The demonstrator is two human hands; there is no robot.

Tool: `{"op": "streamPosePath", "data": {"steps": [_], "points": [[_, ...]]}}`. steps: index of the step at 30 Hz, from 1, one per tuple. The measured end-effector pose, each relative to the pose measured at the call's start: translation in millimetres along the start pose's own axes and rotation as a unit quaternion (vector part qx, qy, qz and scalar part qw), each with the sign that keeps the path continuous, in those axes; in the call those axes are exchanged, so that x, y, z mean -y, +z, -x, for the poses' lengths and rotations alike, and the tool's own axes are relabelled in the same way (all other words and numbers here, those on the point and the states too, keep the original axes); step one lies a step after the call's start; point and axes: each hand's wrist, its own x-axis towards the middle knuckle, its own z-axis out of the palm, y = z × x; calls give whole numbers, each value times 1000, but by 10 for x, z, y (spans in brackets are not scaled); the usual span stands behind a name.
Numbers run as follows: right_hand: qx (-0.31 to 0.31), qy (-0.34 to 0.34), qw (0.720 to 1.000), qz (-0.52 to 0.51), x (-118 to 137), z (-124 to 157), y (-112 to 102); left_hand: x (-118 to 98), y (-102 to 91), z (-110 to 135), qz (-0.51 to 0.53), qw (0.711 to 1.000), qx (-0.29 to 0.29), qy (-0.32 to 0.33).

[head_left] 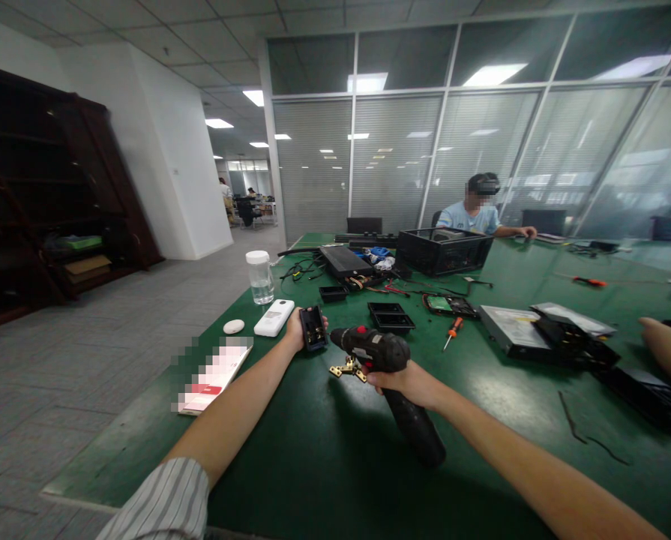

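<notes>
My left hand [295,330] is wrapped around a small black open box [313,328], tilted so that its inside faces me; some small brassy pieces show in it. My right hand [408,384] grips a black cordless drill [372,348] with red details by its handle. The drill's nose points left, close to the box but apart from it. Just under the drill body, by my right fingers, is a gold-coloured jointed metal piece [348,369]; whether the fingers hold it I cannot tell.
On the green table [290,442] stand a water jug [260,279], a white device [274,318], black trays [390,318], an orange screwdriver [453,333] and metal drives [509,331]. A computer case [444,251] sits farther back. One person sits opposite; another person's hand [669,345] is at right.
</notes>
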Motion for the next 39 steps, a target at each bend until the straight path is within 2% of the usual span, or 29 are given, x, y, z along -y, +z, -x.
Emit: {"op": "streamPosePath", "data": {"steps": [9, 20, 39], "points": [[-4, 1, 1000, -2, 49, 22, 14, 5, -4, -20, 12, 1000, -5, -7], [1, -4, 1000, 1, -38, -9, -11, 13, -29, -43, 14, 1000, 1, -3], [-4, -9, 1000, -3, -23, -3, -4, -3, -7, -23, 28, 999, -15, -19]]}}
